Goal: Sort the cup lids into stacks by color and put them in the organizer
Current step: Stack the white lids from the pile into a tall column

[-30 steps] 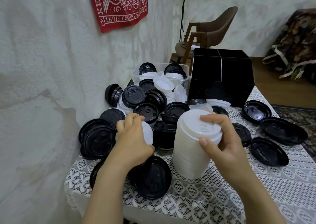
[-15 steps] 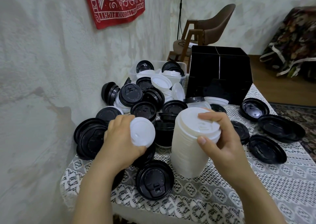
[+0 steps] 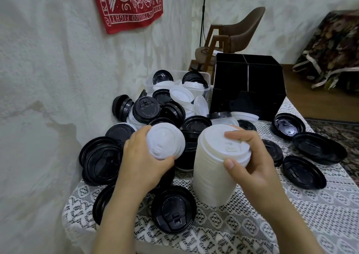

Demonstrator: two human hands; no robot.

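lifted out of the heap since the earlier frame, a white lid [image 3: 165, 140] had been carried rightward toward the white stack [image 3: 213, 172]. black lids [image 3: 101, 162] were left scattered at the table's left edge. the white lid was gripped at its rim by the left hand [image 3: 139, 164], thumb beneath and fingers curled behind. the stack stood upright on the lace cloth [image 3: 291, 215], its top clamped by the right hand [image 3: 250, 162], thumb at the near rim and fingers over the crown. the black organizer [image 3: 246, 90] stood behind, well apart; what was held in it could not be told. stacking of white lids was judged to be in hand. next, the right hand would need to be lifted clear so the lid could be seated squarely. stack and right hand had hardly been shifted.
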